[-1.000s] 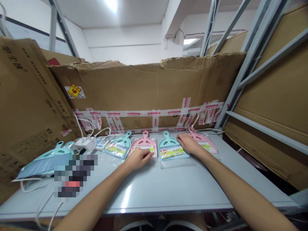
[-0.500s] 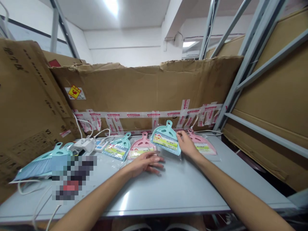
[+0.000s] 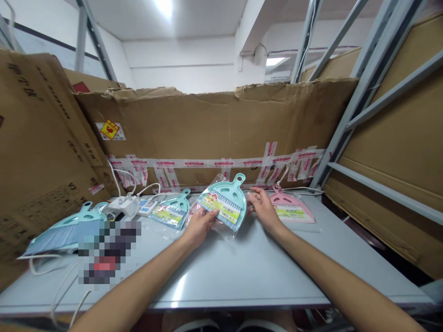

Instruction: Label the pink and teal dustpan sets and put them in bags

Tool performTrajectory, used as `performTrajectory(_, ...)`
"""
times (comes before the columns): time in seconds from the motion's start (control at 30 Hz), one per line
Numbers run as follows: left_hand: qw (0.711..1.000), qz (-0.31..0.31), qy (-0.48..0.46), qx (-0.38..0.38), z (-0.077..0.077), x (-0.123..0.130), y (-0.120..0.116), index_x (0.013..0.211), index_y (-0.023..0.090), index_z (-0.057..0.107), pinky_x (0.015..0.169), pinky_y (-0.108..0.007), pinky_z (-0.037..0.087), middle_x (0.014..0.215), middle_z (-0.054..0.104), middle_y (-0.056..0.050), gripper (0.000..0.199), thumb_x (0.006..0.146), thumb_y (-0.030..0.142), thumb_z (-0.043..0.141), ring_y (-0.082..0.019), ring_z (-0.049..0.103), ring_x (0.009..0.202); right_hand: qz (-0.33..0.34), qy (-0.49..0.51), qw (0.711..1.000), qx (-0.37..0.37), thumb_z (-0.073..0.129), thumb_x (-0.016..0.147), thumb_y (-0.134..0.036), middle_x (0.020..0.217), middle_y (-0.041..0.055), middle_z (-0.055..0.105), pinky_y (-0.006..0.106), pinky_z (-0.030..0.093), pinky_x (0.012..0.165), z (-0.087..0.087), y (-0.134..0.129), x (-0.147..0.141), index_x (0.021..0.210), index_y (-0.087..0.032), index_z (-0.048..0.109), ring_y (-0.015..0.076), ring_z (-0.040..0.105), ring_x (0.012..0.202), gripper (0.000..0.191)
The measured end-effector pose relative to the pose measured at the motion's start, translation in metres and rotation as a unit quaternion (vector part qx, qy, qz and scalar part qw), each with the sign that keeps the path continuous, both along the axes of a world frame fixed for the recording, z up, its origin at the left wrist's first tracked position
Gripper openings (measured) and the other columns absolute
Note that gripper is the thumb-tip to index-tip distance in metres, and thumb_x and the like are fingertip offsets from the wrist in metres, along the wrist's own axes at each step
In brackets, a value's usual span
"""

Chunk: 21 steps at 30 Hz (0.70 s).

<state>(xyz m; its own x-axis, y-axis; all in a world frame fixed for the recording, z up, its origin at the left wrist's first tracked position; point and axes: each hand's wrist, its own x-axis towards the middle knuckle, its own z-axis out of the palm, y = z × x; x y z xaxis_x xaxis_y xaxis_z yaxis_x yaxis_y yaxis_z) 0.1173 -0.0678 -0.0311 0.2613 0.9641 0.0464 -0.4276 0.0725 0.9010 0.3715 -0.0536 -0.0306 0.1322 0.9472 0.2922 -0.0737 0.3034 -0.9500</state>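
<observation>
My left hand is closed on the lower left edge of a teal dustpan and brush set in a clear plastic bag, thumb on the front. The set is held tilted above the table, handle up, with a yellow-green label across its blue bristles. My right hand is just beside its right edge, fingers loosely curled and apart; whether they touch the bag is unclear. A pink dustpan set lies behind my right hand. Another teal set lies left of the held one. A further pink set is mostly hidden behind it.
An unwrapped teal dustpan with a blue brush lies at the left. White plugs and a power strip with cables stand near it, beside a blurred-out dark item. A taped cardboard wall closes the back; metal shelf posts stand right.
The teal dustpan set has moved slightly left and tilted, passing into my left hand, which was open before. My right hand has let go of it and stays beside its edge.
</observation>
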Motion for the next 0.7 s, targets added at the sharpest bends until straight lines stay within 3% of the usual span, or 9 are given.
performTrajectory(0.1, 0.999, -0.045, 0.016, -0.012, -0.003, -0.002, 0.002, 0.128, 0.014, 0.074, 0.087, -0.041, 0.069, 0.128, 0.083, -0.019, 0.059, 0.079, 0.033, 0.101, -0.036, 0.083, 0.111, -0.012, 0.039, 0.999, -0.034, 0.085, 0.084, -0.071, 0.108, 0.0039, 0.076, 0.029, 0.059, 0.062, 0.003, 0.006, 0.007, 0.129, -0.029, 0.063, 0.0242, 0.075, 0.094, 0.065)
performTrajectory(0.17, 0.996, -0.078, 0.021, -0.022, -0.005, -0.003, 0.003, 0.124, 0.015, 0.074, 0.085, -0.039, 0.069, 0.124, 0.084, -0.018, 0.056, 0.078, 0.031, 0.101, -0.035, 0.084, 0.109, -0.011, 0.060, 0.997, -0.040, 0.086, 0.083, -0.071, 0.111, 0.0053, 0.078, 0.029, 0.060, 0.066, 0.004, 0.009, 0.012, 0.123, -0.028, 0.069, 0.0233, 0.075, 0.093, 0.062)
performTrajectory(0.33, 0.990, -0.135, 0.020, -0.036, -0.005, -0.004, 0.003, 0.123, 0.018, 0.073, 0.094, -0.043, 0.068, 0.122, 0.084, -0.016, 0.054, 0.076, 0.024, 0.099, -0.033, 0.083, 0.111, -0.015, 0.067, 0.997, -0.045, 0.088, 0.078, -0.070, 0.088, 0.0050, 0.078, 0.027, 0.053, 0.056, 0.010, 0.014, 0.028, 0.098, -0.022, 0.075, 0.0204, 0.070, 0.072, 0.054)
performTrajectory(0.5, 0.992, -0.120, 0.037, -0.022, -0.004, -0.004, 0.002, 0.125, 0.017, 0.073, 0.088, -0.039, 0.067, 0.120, 0.084, -0.016, 0.055, 0.076, 0.024, 0.098, -0.032, 0.083, 0.107, -0.038, -0.091, 0.994, -0.044, 0.084, 0.078, -0.051, 0.080, 0.0044, 0.079, 0.028, 0.047, 0.050, 0.017, 0.015, 0.049, 0.104, -0.019, 0.082, 0.0179, 0.065, 0.057, 0.041)
performTrajectory(0.63, 0.992, -0.116, 0.055, -0.014, -0.003, 0.000, -0.004, 0.128, 0.019, 0.074, 0.088, -0.041, 0.066, 0.122, 0.083, -0.016, 0.056, 0.078, 0.028, 0.098, -0.033, 0.083, 0.106, -0.109, -0.259, 0.959, -0.037, 0.075, 0.081, -0.034, 0.067, 0.0032, 0.077, 0.032, 0.049, 0.053, 0.020, 0.012, 0.057, 0.113, -0.018, 0.089, 0.0198, 0.063, 0.050, 0.039)
performTrajectory(0.7, 0.992, -0.110, 0.061, -0.015, -0.003, 0.004, -0.008, 0.131, 0.020, 0.073, 0.089, -0.042, 0.066, 0.125, 0.083, -0.017, 0.060, 0.078, 0.028, 0.099, -0.033, 0.083, 0.107, -0.132, -0.316, 0.939, -0.032, 0.071, 0.084, -0.029, 0.075, 0.0064, 0.083, 0.036, 0.056, 0.061, 0.021, 0.011, 0.057, 0.115, -0.018, 0.090, 0.0235, 0.070, 0.055, 0.038)
